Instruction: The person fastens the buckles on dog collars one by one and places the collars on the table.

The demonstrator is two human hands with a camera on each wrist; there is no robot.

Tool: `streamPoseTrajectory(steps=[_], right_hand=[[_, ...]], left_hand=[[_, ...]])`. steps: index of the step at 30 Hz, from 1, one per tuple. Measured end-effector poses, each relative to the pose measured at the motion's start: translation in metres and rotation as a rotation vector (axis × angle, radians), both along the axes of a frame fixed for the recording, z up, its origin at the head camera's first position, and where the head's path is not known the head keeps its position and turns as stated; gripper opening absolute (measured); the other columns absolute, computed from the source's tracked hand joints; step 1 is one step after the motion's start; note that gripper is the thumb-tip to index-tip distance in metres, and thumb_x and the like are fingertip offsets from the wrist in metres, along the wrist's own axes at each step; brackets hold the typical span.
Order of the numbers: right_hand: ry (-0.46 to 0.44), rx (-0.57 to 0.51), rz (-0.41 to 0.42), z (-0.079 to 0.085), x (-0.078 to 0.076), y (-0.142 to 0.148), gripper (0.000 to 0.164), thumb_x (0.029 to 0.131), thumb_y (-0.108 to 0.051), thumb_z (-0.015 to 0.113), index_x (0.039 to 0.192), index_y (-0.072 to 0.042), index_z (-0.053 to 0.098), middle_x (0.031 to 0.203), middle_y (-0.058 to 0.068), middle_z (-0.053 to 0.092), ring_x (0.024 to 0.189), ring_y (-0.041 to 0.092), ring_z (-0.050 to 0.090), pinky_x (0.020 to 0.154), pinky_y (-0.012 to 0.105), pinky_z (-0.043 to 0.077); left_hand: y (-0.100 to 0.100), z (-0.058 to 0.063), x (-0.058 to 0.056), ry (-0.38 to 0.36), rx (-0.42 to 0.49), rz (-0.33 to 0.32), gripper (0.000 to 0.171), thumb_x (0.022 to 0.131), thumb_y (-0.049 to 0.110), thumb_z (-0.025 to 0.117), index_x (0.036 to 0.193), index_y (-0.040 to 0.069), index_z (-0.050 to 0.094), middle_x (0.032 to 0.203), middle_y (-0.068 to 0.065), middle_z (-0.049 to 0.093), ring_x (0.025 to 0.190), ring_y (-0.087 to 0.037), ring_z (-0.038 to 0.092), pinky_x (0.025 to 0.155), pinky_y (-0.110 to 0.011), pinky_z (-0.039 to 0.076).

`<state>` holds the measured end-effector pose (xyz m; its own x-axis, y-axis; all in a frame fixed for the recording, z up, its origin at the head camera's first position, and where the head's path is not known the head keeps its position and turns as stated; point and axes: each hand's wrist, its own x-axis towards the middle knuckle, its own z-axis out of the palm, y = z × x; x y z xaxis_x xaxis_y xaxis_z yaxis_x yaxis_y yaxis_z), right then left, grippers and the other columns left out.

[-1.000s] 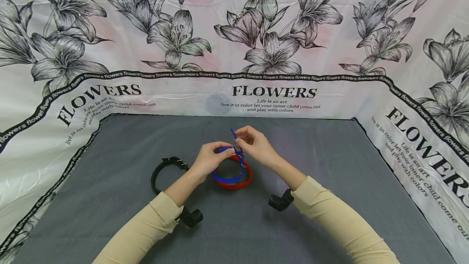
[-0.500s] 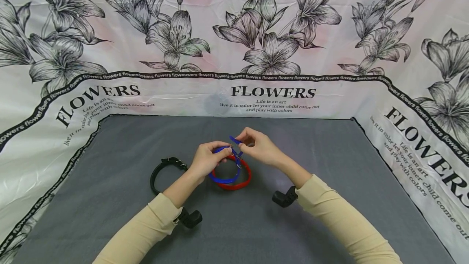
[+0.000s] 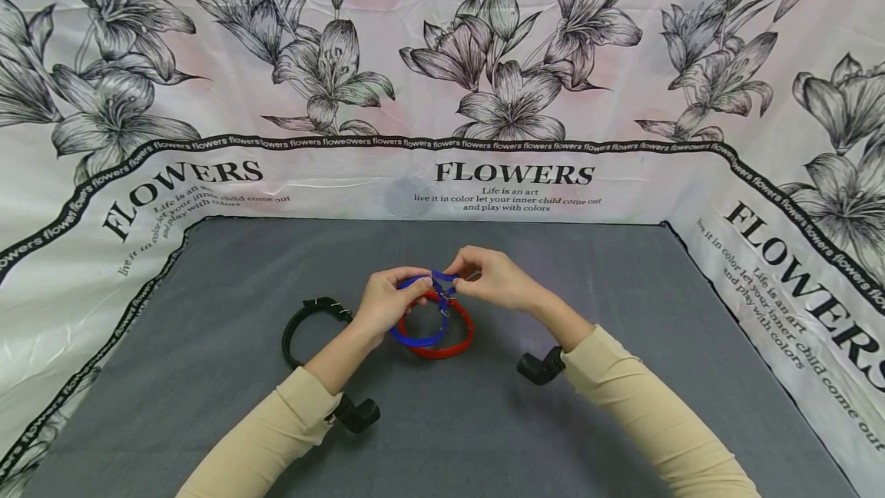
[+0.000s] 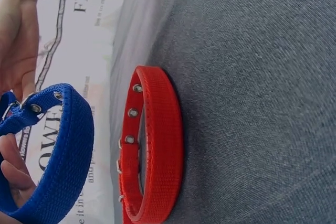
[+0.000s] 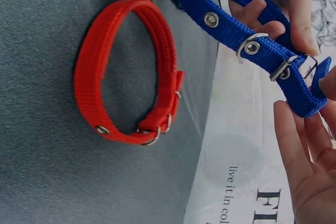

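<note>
A blue pet collar [image 3: 418, 342] is held up in a loop between both hands. My left hand [image 3: 382, 302] pinches it near the buckle. My right hand [image 3: 496, 280] pinches the strap's free end, which bends back at the buckle. In the right wrist view the blue strap [image 5: 231, 30] shows metal eyelets, a D-ring and a buckle [image 5: 284, 69] with the strap running through it. Behind the blue loop a red collar [image 3: 456, 349] lies buckled on the table. Left of my left hand rests a black collar [image 3: 290, 338], partly hidden by the wrist.
Grey cloth [image 3: 442, 429] covers the table. Around its back and sides hangs a white curtain [image 3: 387, 183] printed with flowers and lettering. Each wrist carries a black camera, one of them the right wrist camera [image 3: 541, 366].
The blue strap end, first sticking upward, is now folded down toward the left by the right hand. The blue collar has shifted slightly left. The red and black collars stay put.
</note>
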<state>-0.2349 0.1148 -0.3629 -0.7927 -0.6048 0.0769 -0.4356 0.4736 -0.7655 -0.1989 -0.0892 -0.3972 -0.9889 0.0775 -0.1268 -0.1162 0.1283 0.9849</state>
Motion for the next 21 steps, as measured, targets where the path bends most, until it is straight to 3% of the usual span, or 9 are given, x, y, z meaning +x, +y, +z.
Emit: streamPoseTrajectory(steps=[5, 10, 21], right_hand=[[0.036, 0.031, 0.008, 0.007, 0.000, -0.001, 0.011, 0.085, -0.010, 0.062, 0.094, -0.017, 0.063, 0.093, -0.001, 0.063, 0.078, 0.013, 0.060, 0.065, 0.027, 0.051], [0.137, 0.097, 0.020, 0.010, -0.001, -0.004, 0.010, 0.084, -0.008, 0.062, 0.091, -0.015, 0.065, 0.089, -0.003, 0.061, 0.074, 0.009, 0.058, 0.063, 0.024, 0.050], [0.248, 0.110, 0.032, 0.003, 0.002, -0.010, 0.009, 0.083, -0.006, 0.062, 0.090, -0.011, 0.065, 0.082, -0.003, 0.057, 0.064, 0.008, 0.052, 0.055, 0.022, 0.045]], left_hand=[[-0.001, 0.003, -0.001, 0.008, 0.049, 0.017, 0.023, 0.085, 0.029, 0.067, 0.103, 0.014, 0.070, 0.086, -0.012, 0.069, 0.067, -0.015, 0.064, 0.055, -0.022, 0.045], [-0.002, 0.007, 0.000, 0.024, 0.052, -0.007, 0.024, 0.085, 0.027, 0.066, 0.103, 0.012, 0.070, 0.079, -0.004, 0.068, 0.065, -0.013, 0.063, 0.052, -0.019, 0.044], [-0.001, 0.003, -0.001, 0.058, -0.067, -0.041, 0.021, 0.083, 0.033, 0.068, 0.098, 0.018, 0.070, 0.087, -0.016, 0.069, 0.063, -0.014, 0.063, 0.052, -0.028, 0.045]])
